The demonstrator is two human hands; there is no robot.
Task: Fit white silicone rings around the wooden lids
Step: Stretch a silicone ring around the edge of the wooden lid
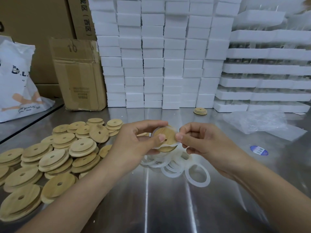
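A round wooden lid (168, 136) is held up between both hands above the steel table. My left hand (138, 140) grips its left side, thumb pressed on the face near the centre hole. My right hand (200, 142) pinches a white silicone ring (165, 145) against the lid's right edge; the ring wraps part of the rim. Several loose white rings (197, 175) lie on the table just under my hands. A heap of bare wooden lids (55, 158) covers the table at the left.
One lid (200, 111) lies alone at the back by stacked white foam blocks (159, 56). Cardboard boxes (79, 74) and a white bag (15, 81) stand back left. Crumpled clear plastic (257, 121) and a blue sticker (259, 150) lie at the right on the steel table (168, 207).
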